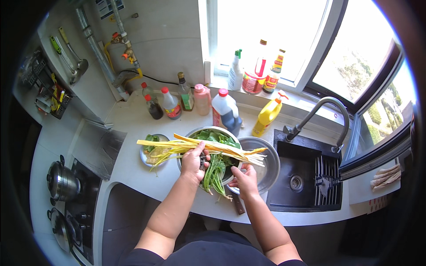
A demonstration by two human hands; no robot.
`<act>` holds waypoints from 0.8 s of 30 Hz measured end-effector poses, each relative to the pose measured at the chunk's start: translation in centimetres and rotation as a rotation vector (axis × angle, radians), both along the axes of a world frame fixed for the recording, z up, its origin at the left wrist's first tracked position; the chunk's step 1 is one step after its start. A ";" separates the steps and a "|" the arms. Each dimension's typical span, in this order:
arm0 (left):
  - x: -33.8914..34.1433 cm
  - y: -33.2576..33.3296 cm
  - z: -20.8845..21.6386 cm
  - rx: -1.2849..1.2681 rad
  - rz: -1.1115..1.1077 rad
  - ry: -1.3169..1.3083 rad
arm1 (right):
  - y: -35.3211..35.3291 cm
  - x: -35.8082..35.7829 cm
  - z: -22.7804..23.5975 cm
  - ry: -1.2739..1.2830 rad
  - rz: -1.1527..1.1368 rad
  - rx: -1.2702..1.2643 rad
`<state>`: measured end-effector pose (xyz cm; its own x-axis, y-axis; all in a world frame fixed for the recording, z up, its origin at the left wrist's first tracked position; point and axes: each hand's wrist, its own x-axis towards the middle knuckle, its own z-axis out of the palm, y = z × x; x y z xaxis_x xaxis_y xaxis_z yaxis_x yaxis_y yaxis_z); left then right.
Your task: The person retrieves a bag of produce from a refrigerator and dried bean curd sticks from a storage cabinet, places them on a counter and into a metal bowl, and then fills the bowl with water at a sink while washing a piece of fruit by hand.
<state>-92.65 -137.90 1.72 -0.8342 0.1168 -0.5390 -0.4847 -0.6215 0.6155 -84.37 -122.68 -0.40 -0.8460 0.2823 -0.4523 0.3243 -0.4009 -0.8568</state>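
Note:
My left hand (194,160) grips a long bundle of yellow-green leek stalks (195,146), held crosswise above a metal bowl (200,132) full of leafy greens (216,138). The bundle's yellow tips stick out to the right over an empty metal basin (266,155). My right hand (245,177) is lower right of the bundle, fingers curled at the bowl's near rim beside green stems (215,177) that hang over the edge. A small plate (146,158) with greens sits left of the bowl.
Several sauce and oil bottles (186,101) line the back of the white counter (133,168), with a yellow bottle (266,116) near the black sink (301,177) and tap (324,111). Pots (62,181) stand on the stove at left. A knife handle (238,205) lies at the counter's front edge.

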 end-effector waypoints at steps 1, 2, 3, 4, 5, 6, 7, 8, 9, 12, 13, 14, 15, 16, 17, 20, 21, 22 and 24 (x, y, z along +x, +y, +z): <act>-1.1 -1.5 -0.2 -0.029 -0.014 0.003 | -1.6 -0.9 -0.3 0.002 -0.008 -0.016; -2.4 -2.7 -0.2 -0.044 -0.027 0.009 | -3.0 -2.1 -1.3 -0.004 -0.006 -0.014; -3.8 -3.9 -0.3 -0.059 -0.044 0.013 | -4.3 -3.1 -2.1 -0.025 -0.016 -0.011; -5.3 -5.0 -0.7 -0.065 -0.077 0.010 | -5.7 -4.1 -2.5 -0.026 -0.044 -0.042; -6.7 -6.1 -0.9 -0.090 -0.094 0.013 | -7.2 -5.1 -2.9 -0.024 -0.074 -0.074; -8.2 -7.1 -0.9 -0.114 -0.115 0.018 | -8.8 -6.3 -3.4 -0.025 -0.108 -0.093; -9.7 -8.0 -1.0 -0.138 -0.139 0.024 | -10.2 -7.4 -4.0 0.000 -0.122 -0.077; -11.1 -8.9 -1.5 -0.168 -0.152 0.012 | -11.5 -8.3 -4.6 -0.001 -0.159 -0.079; -12.4 -9.6 -1.9 -0.179 -0.171 0.026 | -12.8 -9.4 -5.0 -0.002 -0.197 -0.082; -15.9 -11.2 -4.2 -0.178 -0.238 0.069 | -15.0 -12.8 -7.5 -0.069 -0.255 -0.040; -16.9 -11.5 -5.1 -0.171 -0.249 0.066 | -15.4 -13.8 -8.7 -0.077 -0.266 -0.008; -17.7 -11.8 -6.0 -0.164 -0.260 0.064 | -15.9 -14.6 -9.6 -0.098 -0.289 0.017; -18.4 -12.0 -6.9 -0.157 -0.270 0.063 | -16.3 -15.2 -10.4 -0.118 -0.312 0.040; -18.9 -12.2 -7.8 -0.141 -0.275 0.063 | -16.6 -15.7 -11.2 -0.138 -0.334 0.064; -19.2 -12.3 -8.4 -0.137 -0.262 0.048 | -16.8 -16.1 -11.7 -0.154 -0.351 0.062; -19.5 -12.8 -9.8 -0.107 -0.217 0.020 | -17.1 -16.8 -13.5 -0.204 -0.391 0.061; -19.5 -12.8 -10.1 -0.088 -0.205 0.023 | -17.1 -16.9 -14.4 -0.218 -0.391 0.098; -19.5 -12.8 -10.4 -0.069 -0.191 0.026 | -16.8 -17.0 -15.2 -0.231 -0.389 0.135; -19.1 -13.0 -10.5 -0.049 -0.172 0.028 | -16.8 -16.8 -15.3 -0.255 -0.369 0.185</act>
<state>-111.79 -150.85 -8.80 -0.8190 0.2327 -0.5244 -0.5633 -0.4997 0.6580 -101.21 -139.44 -15.70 -0.5428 0.6380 -0.5462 0.3980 -0.3773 -0.8362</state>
